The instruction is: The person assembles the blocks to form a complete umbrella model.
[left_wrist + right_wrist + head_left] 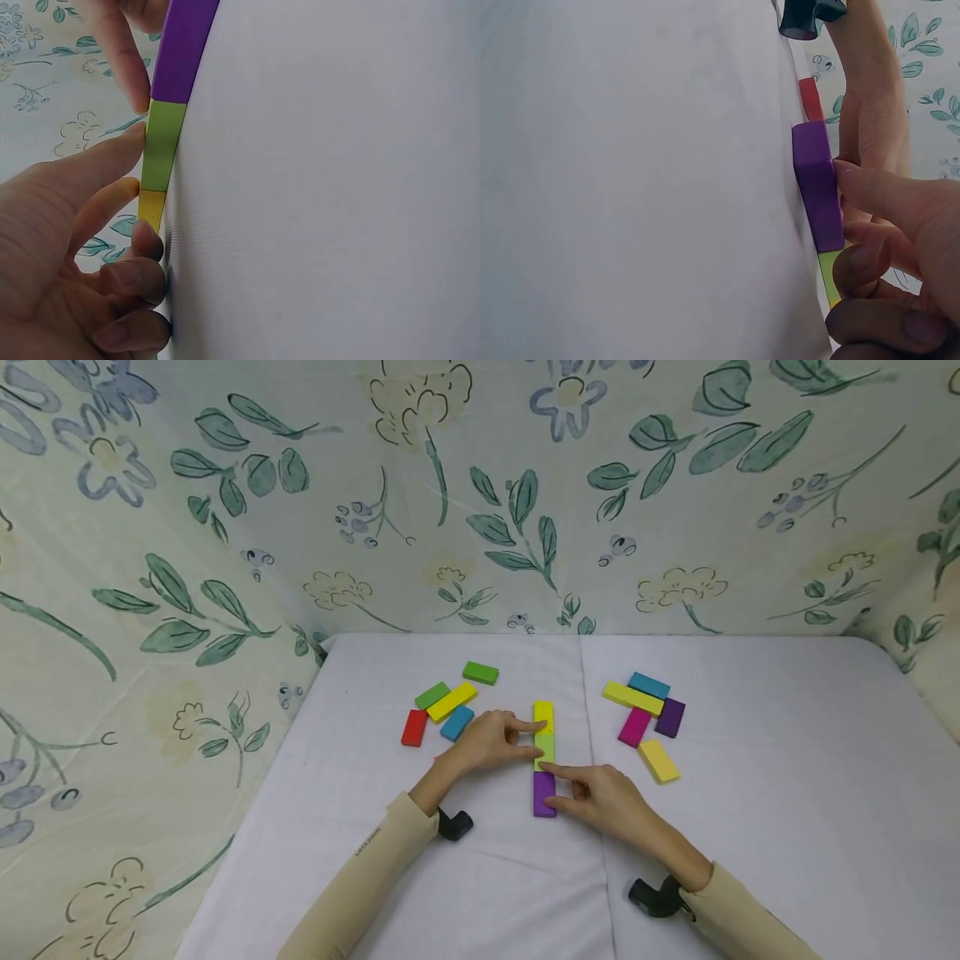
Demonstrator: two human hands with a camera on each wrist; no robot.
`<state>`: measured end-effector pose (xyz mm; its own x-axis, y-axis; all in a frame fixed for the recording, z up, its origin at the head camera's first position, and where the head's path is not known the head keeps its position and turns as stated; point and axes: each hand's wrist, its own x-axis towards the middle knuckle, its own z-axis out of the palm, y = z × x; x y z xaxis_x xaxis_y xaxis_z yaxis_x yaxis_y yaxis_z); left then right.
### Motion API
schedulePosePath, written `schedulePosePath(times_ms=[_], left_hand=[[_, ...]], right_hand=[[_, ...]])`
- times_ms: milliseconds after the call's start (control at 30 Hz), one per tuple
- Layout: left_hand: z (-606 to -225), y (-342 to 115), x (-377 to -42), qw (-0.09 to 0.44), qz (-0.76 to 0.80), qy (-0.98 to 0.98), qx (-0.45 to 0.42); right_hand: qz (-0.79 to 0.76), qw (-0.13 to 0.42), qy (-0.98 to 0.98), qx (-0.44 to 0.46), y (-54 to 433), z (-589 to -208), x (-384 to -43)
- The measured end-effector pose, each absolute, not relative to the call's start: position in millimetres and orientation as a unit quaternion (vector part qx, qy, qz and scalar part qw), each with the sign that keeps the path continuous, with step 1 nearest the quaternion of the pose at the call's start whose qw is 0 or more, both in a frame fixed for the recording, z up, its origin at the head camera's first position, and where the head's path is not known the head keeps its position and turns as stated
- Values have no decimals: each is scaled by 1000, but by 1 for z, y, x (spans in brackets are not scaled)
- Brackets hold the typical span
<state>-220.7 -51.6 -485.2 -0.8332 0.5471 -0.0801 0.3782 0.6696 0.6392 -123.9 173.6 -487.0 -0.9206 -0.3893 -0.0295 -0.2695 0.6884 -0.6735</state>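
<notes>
Row of blocks: a yellow block point(543, 712), light green block point(548, 745) and purple block point(542, 793) lie end to end, the yellow one nearest the counter's point(780, 827) far edge, well in from both side edges.
Left hand point(491, 739): grip released; forefinger and thumb touch the row around the yellow and light green blocks.
Right hand point(607, 797): grip released; the forefinger touches where light green meets purple, the thumb touches the purple block.
Toward the far left corner: two green blocks point(480, 673), a long yellow block point(452, 702), a blue block point(457, 724) and a red block point(414, 728).
Between row and right edge: a second blue block point(648, 684), yellow bar point(626, 696), dark purple block point(671, 717), magenta block point(634, 727) and pale yellow block point(659, 762).
Sleeves: beige point(375, 868).
</notes>
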Motion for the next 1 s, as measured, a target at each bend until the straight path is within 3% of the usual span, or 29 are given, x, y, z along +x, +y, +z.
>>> schedulePosePath(times_ms=[1000], left_hand=[[-487, -59, -209, 149, 356, 876, 288]], right_hand=[[-397, 107, 896, -164, 176, -490, -125]])
